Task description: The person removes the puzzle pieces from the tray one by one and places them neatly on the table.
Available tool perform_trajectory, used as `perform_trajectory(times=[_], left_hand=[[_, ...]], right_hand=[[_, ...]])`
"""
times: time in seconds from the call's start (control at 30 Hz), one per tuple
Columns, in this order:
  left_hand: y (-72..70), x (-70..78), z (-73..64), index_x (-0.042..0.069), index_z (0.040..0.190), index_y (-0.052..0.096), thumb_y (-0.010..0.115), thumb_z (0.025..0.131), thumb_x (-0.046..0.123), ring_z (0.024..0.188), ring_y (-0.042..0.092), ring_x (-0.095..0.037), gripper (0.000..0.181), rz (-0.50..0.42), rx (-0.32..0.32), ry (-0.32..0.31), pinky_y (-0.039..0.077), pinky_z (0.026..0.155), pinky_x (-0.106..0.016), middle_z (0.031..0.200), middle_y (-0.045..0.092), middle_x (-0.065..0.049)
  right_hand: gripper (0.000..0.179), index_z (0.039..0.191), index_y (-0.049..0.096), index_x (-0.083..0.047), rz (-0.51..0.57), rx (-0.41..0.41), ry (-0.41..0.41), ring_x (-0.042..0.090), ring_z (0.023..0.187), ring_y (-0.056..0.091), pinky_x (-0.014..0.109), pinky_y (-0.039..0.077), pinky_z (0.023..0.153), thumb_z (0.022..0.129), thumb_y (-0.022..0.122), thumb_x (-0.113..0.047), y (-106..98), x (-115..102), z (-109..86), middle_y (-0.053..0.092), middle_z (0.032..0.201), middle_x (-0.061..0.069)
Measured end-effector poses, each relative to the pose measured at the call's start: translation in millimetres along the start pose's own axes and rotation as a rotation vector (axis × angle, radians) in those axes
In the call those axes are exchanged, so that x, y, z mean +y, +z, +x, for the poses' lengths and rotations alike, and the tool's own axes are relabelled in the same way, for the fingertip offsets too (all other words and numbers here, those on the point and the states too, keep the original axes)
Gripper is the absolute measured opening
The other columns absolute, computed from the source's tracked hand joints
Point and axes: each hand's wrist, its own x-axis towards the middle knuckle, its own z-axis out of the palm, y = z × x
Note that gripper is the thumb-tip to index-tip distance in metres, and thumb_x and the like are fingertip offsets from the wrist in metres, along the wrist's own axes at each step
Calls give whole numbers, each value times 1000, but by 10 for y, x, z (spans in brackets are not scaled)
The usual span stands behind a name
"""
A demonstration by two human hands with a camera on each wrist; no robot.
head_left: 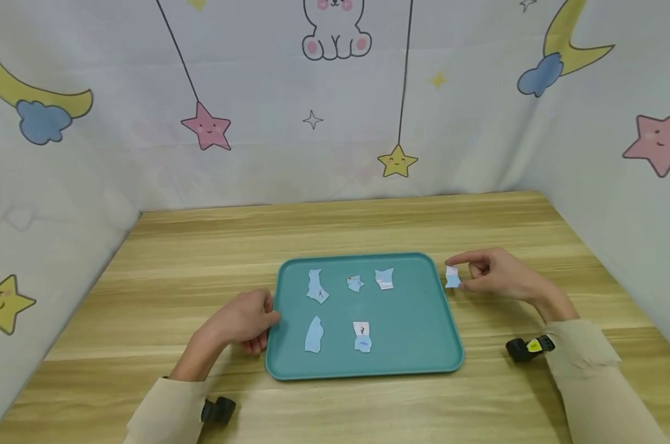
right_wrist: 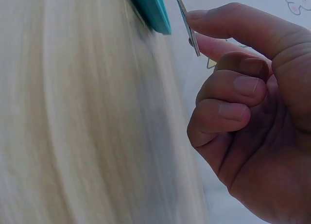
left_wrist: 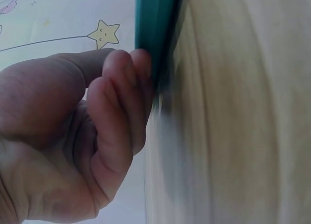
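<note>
From above, the head view faces forward and down; both close, sideways-turned wrist views share the tray (head_left: 390, 314).

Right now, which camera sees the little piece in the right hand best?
The head view: there the little piece shows its pale and blue patches. The right wrist view catches mostly its thin edge; the left wrist view misses it.

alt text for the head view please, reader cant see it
A right hand pinches a small blue and white piece beside a teal tray holding five more pieces, while the left hand grips its left edge. The tray lies on a wood-grain table.
</note>
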Motion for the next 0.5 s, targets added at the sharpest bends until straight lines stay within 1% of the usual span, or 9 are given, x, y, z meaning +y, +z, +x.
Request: perform_trajectory(times=[0.2, 0.33, 0.5], left_hand=[[-1, -9, -15, 3, 92, 55, 56, 102, 9, 43, 59, -15, 11, -5, 5, -10, 55, 44, -29, 59, 64, -11], [-1, -5, -7, 2, 102, 55, 57, 101, 8, 43, 59, -15, 6, -13, 13, -11, 56, 44, -29, 59, 64, -11], [3, 0, -7, -1, 121, 51, 58, 101, 6, 42, 60, -15, 22, -21, 22, -10, 56, 44, -30, 58, 63, -11]], right_hand=[[52, 140, 66, -3, 6, 25, 23, 5, 59, 34, 24, 36, 59, 91, 79, -12, -49, 75, 19, 40, 69, -6], [52, 141, 65, -3, 22, 32, 36, 6, 59, 34, 26, 36, 58, 92, 79, -13, -77, 117, 19, 39, 69, -5], [54, 143, 64, -3, 29, 31, 53, 6, 58, 35, 26, 37, 56, 93, 79, -15, -95, 141, 42, 40, 68, -5]])
